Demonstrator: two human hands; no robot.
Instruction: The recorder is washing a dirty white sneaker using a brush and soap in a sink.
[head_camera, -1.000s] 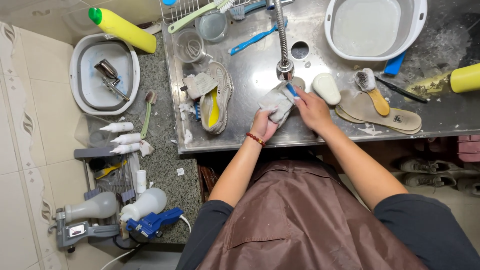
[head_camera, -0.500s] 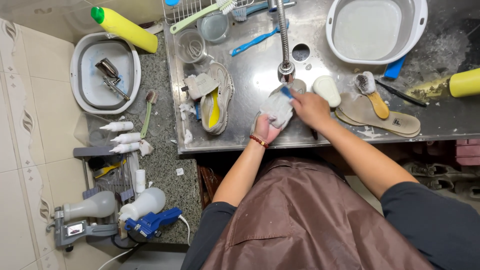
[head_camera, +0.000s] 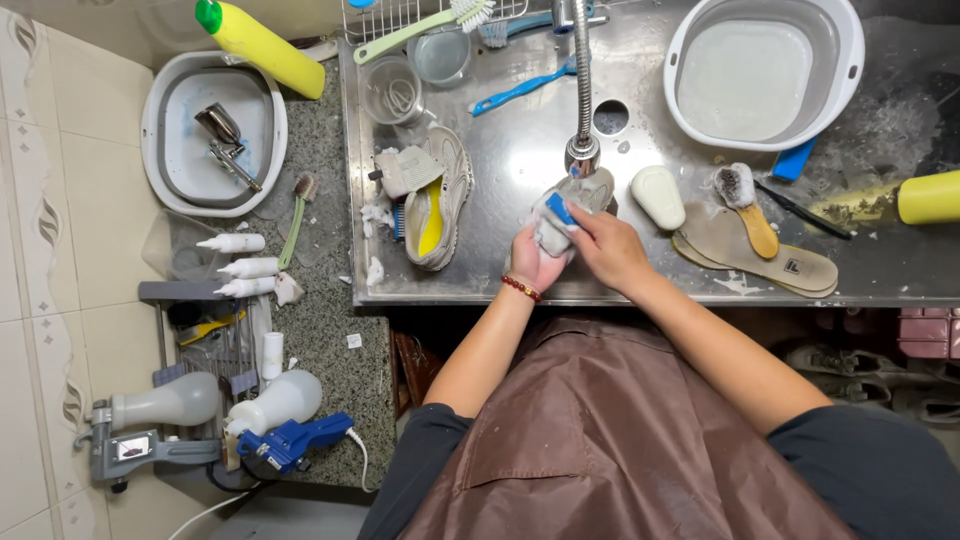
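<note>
Gripping a grey fabric shoe under the steel faucet at the counter's front edge, left hand fingers clenched steadying it; right hand fingers pinched a small blue brush.

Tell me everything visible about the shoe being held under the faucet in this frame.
The shoe is a pale grey, soiled sneaker, seemingly fabric, held over the steel sink counter right below the faucet nozzle. The left hand grips its near end from below, and the right hand presses a small blue-handled brush against it. Its far end points toward the nozzle. The hands hide much of it, so laces and sole cannot be made out.
</note>
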